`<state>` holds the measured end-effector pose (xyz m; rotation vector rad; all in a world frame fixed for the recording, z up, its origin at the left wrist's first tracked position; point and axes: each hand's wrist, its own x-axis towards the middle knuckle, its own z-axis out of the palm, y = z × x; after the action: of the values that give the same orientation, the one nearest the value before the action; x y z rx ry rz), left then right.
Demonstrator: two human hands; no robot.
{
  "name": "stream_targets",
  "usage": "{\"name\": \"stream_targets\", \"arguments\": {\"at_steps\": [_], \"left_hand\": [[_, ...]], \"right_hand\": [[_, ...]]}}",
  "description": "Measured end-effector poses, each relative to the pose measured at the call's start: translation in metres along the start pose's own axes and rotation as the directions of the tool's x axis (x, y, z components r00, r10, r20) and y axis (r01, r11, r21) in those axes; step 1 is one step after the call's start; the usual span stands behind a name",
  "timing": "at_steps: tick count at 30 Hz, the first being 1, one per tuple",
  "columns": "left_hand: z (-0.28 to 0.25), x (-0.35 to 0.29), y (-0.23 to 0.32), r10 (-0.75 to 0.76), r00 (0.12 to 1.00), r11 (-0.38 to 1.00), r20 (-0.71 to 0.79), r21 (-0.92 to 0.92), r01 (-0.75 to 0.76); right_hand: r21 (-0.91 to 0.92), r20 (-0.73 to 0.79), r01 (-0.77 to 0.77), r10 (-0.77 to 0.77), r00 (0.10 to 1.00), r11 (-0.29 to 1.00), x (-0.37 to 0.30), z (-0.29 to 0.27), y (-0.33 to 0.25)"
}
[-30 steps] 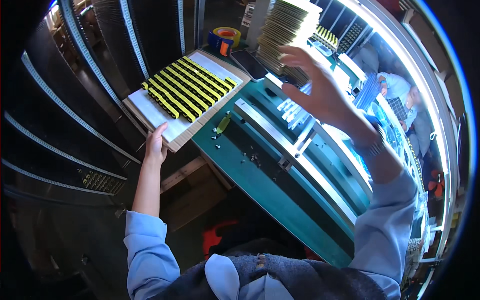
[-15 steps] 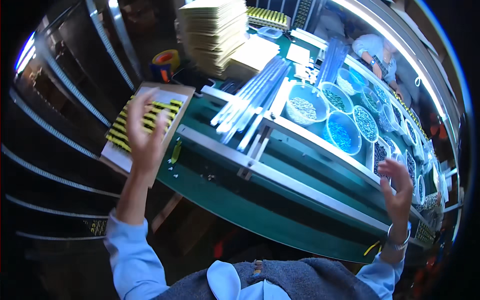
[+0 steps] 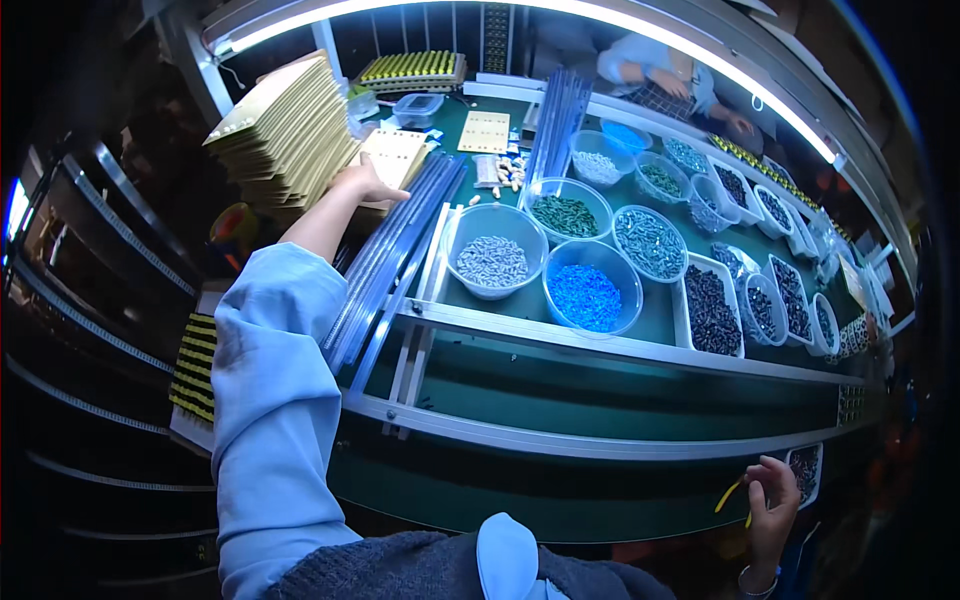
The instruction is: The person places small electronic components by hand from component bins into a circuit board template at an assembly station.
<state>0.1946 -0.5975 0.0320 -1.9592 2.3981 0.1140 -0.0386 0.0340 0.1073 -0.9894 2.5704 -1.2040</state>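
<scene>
My left hand (image 3: pixel 366 184) reaches across to the low pile of tan boards (image 3: pixel 392 150) beside a tall stack of tan sheets (image 3: pixel 285 135). It lies at the pile's near edge, thumb stretched to the right, fingers apart from the thumb; no lifted board shows in it. Just right of that hand lies a bundle of clear plastic tubes (image 3: pixel 405 235). My right hand (image 3: pixel 774 508) is low at the right, fingers loosely bent and apart from the thumb, with nothing visible between them. Next to it are a yellow-handled tool (image 3: pixel 729 496) and a small white tray of dark parts (image 3: pixel 806 470).
Tubs hold grey parts (image 3: pixel 492 262), green parts (image 3: pixel 565 214) and blue parts (image 3: pixel 588 297); a white tray holds black parts (image 3: pixel 712 310). Metal rails (image 3: pixel 600 345) cross the green bench. A yellow-and-black striped rack (image 3: pixel 193 370) is at left. Another person's hand (image 3: pixel 668 82) shows beyond.
My left hand has moved from above the striped rack, forward and right to the tan boards. My right hand has dropped lower, toward the yellow-handled tool. The view has swung right.
</scene>
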Motion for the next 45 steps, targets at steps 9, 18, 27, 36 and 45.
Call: {"name": "stream_targets", "arguments": {"at_steps": [9, 18, 27, 36, 45], "left_hand": [[0.009, 0.033, -0.016, -0.047, 0.998, 0.985, -0.049, -0.171, 0.038], [-0.020, -0.011, -0.009, -0.071, 0.997, 0.985, 0.002, -0.156, 0.071], [-0.049, -0.158, -0.005, 0.592, 0.777, 0.671, -0.216, -0.401, -0.623], [-0.005, -0.322, 0.067, 0.929, 0.368, 0.354, 0.031, -0.364, -0.862], [-0.003, -0.329, 0.057, 0.891, 0.453, 0.385, -0.039, -0.466, -0.797]], "right_hand": [[-0.020, 0.077, -0.094, 0.095, 0.992, 0.995, 0.000, 0.003, 0.008], [-0.002, 0.134, -0.043, 0.043, 0.990, 0.999, 0.005, 0.013, 0.007], [0.421, 0.398, 0.061, -0.244, 0.884, 0.905, 0.053, 0.072, -0.012], [0.558, 0.792, -0.800, -0.428, 0.436, 0.220, 0.112, 0.137, 0.017], [0.511, 0.844, -0.747, -0.085, 0.529, 0.425, 0.101, 0.152, 0.022]]}}
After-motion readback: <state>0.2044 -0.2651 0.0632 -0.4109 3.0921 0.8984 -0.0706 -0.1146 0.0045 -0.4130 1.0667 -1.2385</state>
